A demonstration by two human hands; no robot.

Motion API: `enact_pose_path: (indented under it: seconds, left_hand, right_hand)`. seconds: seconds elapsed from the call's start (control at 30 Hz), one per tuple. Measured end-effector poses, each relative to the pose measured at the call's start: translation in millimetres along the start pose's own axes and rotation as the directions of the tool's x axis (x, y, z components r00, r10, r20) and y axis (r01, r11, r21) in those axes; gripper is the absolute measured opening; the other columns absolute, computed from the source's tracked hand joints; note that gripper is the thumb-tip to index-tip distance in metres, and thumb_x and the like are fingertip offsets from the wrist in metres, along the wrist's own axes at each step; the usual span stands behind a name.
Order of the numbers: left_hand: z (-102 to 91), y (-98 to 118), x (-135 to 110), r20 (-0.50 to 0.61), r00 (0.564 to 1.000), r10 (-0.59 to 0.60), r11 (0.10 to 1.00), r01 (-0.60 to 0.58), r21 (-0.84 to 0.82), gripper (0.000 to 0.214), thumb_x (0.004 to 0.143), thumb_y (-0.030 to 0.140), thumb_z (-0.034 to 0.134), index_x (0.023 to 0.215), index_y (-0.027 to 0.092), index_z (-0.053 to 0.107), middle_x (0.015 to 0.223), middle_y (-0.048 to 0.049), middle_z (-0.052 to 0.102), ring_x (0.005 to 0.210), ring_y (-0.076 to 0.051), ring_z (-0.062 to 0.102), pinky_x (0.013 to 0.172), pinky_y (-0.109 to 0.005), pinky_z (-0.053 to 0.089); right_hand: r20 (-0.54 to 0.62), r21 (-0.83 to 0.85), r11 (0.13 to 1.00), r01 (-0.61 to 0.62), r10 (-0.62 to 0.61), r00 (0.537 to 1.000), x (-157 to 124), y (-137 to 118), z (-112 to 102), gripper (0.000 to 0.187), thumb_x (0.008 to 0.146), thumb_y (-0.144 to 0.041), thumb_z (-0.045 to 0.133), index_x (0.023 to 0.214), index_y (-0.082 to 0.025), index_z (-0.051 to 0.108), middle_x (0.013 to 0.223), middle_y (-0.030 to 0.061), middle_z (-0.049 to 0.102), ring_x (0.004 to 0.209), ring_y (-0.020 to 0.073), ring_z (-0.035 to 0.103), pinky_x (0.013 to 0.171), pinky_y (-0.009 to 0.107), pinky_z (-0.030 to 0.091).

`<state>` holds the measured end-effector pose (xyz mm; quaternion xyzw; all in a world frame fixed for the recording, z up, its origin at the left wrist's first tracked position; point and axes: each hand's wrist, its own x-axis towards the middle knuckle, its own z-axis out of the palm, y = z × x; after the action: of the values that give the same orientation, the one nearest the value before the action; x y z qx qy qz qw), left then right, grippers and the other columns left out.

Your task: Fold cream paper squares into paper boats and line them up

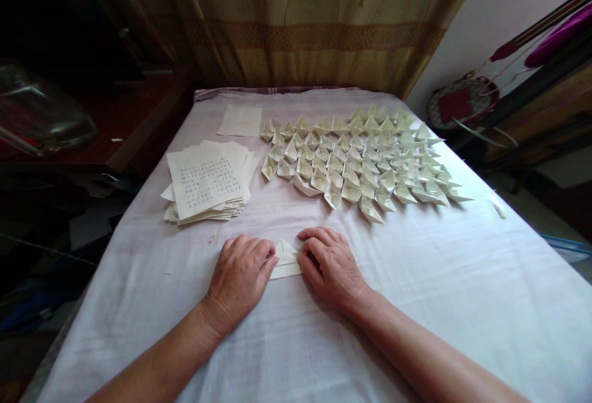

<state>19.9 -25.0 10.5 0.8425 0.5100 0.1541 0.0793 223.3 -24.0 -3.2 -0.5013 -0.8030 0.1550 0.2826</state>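
A partly folded sheet of paper (285, 261) lies on the cloth near the table's front, with a small triangular peak at its top and a straight strip along its lower edge. My left hand (241, 270) pinches its left end between thumb and fingers. At the opposite end, my right hand (329, 262) grips the paper with curled fingers. Both hands cover the sheet's ends. Beyond them to the right stand many folded paper boats (351, 162) in close rows. A stack of paper sheets (208, 181), the top one covered in handwriting, sits to the left.
One lone sheet (240, 121) lies behind the stack. Small paper scraps (211, 239) dot the white tablecloth (416, 304). A brown curtain (296, 27) hangs at the far edge. On the left is a dark wooden cabinet (139, 126); a bag (462, 104) rests at the right.
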Motion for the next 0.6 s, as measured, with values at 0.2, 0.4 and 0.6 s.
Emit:
enact_pose_path:
  seconds: [0.2,0.4,0.6]
  left_hand:
    - [2.7,-1,-1,-0.004,1.000,0.009,1.000,-0.009,-0.006,0.005,0.094,0.022,0.055,0.090,0.022,0.058,0.085,-0.0016,0.066,0.083,-0.022,0.054,0.078,-0.037,0.037]
    - [2.8,-5,-2,-0.003,1.000,0.005,0.999,-0.005,-0.046,0.008,0.094,0.019,0.052,0.090,0.022,0.059,0.089,-0.0022,0.063,0.087,-0.022,0.054,0.080,-0.037,0.038]
    - [0.1,-12,1,0.063,0.998,0.028,0.991,-0.019,-0.136,0.007,0.093,0.019,0.055,0.090,0.022,0.060,0.092,-0.0013,0.065,0.088,-0.021,0.056,0.081,-0.035,0.039]
  right_hand:
    - [-0.021,0.045,0.999,-0.006,0.007,1.000,-1,2,1,0.010,0.087,-0.013,0.057,0.091,-0.022,0.061,0.106,0.0062,0.068,0.098,0.0229,0.058,0.087,0.039,0.039]
    - [0.016,-0.003,1.000,0.019,-0.019,1.000,-1,4,1,0.012,0.088,-0.014,0.058,0.085,-0.023,0.065,0.107,0.0042,0.067,0.098,0.0217,0.056,0.085,0.037,0.037]
    - [0.039,-0.099,0.994,-0.050,0.054,0.998,6,-11,1,0.006,0.084,-0.025,0.067,0.081,-0.022,0.064,0.102,0.0052,0.065,0.094,0.0225,0.055,0.084,0.040,0.036]
